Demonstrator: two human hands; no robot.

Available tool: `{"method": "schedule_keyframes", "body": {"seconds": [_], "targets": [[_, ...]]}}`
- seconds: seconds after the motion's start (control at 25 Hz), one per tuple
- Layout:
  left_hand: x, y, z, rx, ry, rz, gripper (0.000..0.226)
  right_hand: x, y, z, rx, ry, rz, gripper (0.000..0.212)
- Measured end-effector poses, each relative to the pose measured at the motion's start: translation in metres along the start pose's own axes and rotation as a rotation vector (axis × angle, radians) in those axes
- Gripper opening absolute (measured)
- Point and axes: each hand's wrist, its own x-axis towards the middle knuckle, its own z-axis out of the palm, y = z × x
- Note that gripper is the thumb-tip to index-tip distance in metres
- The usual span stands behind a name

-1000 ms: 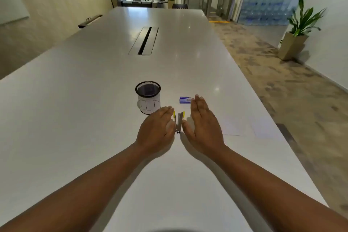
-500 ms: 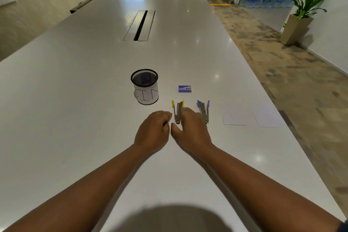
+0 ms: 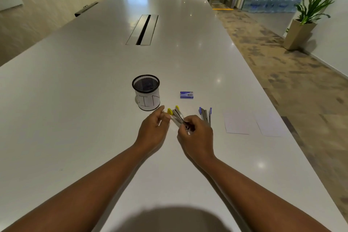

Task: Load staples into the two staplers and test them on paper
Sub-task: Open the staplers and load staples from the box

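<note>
My right hand (image 3: pixel 195 133) pinches the hinge end of the yellow-tipped metal stapler (image 3: pixel 178 115), which is lifted off the table and splayed open, pointing up and left. My left hand (image 3: pixel 153 128) is just left of it, its fingertips at the yellow tip; whether they grip it is unclear. The blue-tipped stapler (image 3: pixel 205 116) lies splayed on the table right of my right hand. A small blue staple box (image 3: pixel 186 94) lies beyond the staplers. Two white paper sheets (image 3: pixel 237 123) (image 3: pixel 270 125) lie to the right.
A black mesh pen cup (image 3: pixel 146 94) with a white paper label stands left of the staple box, just beyond my left hand. The long white table (image 3: pixel 94 81) has a cable slot (image 3: pixel 142 29) in its middle. Its right edge drops to patterned carpet.
My right hand has picked up the yellow-tipped stapler by its hinge end and tilted it leftward. My left hand has shifted up to its yellow tip. The camera has tilted slightly.
</note>
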Motion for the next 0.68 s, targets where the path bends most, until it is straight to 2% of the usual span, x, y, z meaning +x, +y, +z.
{"method": "schedule_keyframes", "body": {"seconds": [0.12, 0.2, 0.28, 0.44, 0.56, 0.68], "targets": [[0.009, 0.009, 0.009, -0.262, -0.002, -0.116, 0.043, -0.002, -0.003, -0.002, 0.076, -0.028, -0.049, 0.017], [0.012, 0.017, 0.014, -0.507, -0.011, -0.201, 0.029, -0.002, -0.003, -0.003, 0.113, -0.077, -0.011, 0.023], [0.010, 0.018, 0.016, -0.627, -0.050, -0.218, 0.021, -0.001, -0.003, -0.004, 0.155, -0.141, 0.037, 0.032], [0.001, 0.009, 0.016, -0.670, -0.211, -0.143, 0.027, 0.003, -0.001, -0.003, 0.256, -0.276, 0.084, 0.034], [-0.002, 0.008, 0.013, -0.669, -0.303, -0.106, 0.028, 0.008, -0.002, -0.003, 0.218, -0.313, 0.116, 0.033], [-0.005, 0.006, 0.016, -0.578, -0.283, -0.052, 0.022, 0.010, -0.005, -0.004, 0.229, -0.309, 0.123, 0.039]]}}
